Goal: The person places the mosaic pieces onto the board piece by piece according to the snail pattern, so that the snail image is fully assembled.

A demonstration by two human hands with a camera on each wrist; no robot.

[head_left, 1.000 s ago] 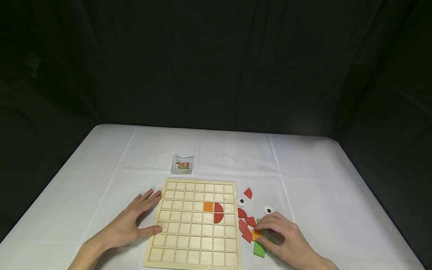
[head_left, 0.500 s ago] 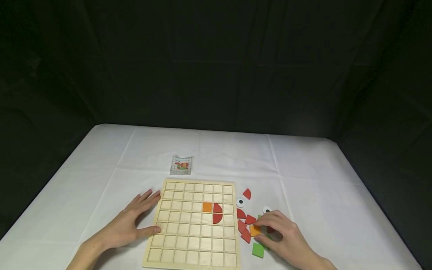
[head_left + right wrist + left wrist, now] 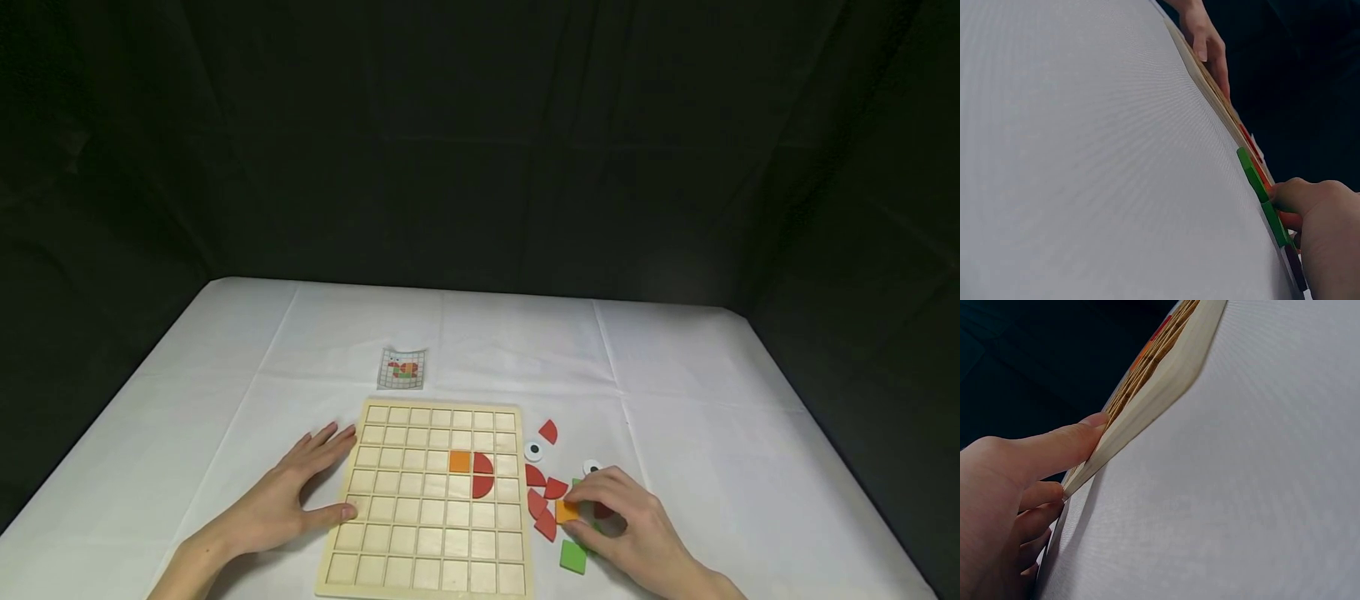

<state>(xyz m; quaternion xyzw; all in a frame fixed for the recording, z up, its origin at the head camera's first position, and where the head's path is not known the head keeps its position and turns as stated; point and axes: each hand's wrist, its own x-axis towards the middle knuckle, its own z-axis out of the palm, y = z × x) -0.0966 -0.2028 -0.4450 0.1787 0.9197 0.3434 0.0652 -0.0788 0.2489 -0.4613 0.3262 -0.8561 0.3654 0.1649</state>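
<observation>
My right hand [image 3: 630, 521] pinches an orange square tile [image 3: 567, 512] between thumb and index finger, low over the pile of loose pieces. Just below it lies a green square tile [image 3: 573, 557]; more green shows partly hidden under the hand. On the left, my left hand [image 3: 281, 496] lies with fingers spread along the side of the pale wooden grid board [image 3: 420, 590]. Its thumb [image 3: 1079, 440] rests on the board's rim, as the left wrist view shows. In the board's grid sit an orange square [image 3: 460, 462] and two red quarter circles [image 3: 483, 487] forming a half round.
Several loose red quarter circles [image 3: 546, 524] lie right of the board, with two white eye discs [image 3: 533, 451]. A small picture card [image 3: 402, 369] with a coloured pattern on a grid lies behind the board. White cloth [image 3: 697, 400] covers the table.
The orange tile in my right hand has shifted slightly away from me, uncovering more of the green square below it. The left hand holds its place on the board.
</observation>
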